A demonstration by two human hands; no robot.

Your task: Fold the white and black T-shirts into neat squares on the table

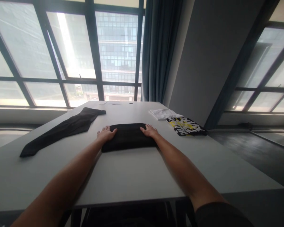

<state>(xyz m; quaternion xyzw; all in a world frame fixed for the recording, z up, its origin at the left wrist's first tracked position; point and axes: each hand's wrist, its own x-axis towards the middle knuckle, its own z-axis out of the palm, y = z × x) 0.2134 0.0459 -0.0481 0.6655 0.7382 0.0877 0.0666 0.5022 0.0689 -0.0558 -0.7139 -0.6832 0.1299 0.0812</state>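
A folded black garment (pixel 130 137) lies flat on the white table in front of me, a wide rectangle. My left hand (pixel 107 133) rests at its left edge, fingers stretched out and the thumb lying on the cloth. At the opposite edge, my right hand (pixel 149 130) lies with spread fingers, its thumb also over the cloth. Neither hand has its fingers closed round the fabric. To the left a second black garment (pixel 66 127), long and narrow like folded trousers, stretches diagonally across the tabletop.
At the table's right side a folded white cloth (pixel 164 113) lies beside a folded black, white and yellow patterned garment (pixel 186 126). The white table (pixel 132 176) ends at a near edge before me. Papers (pixel 109 103) lie at the far end, below the windows and blue curtain (pixel 158 47).
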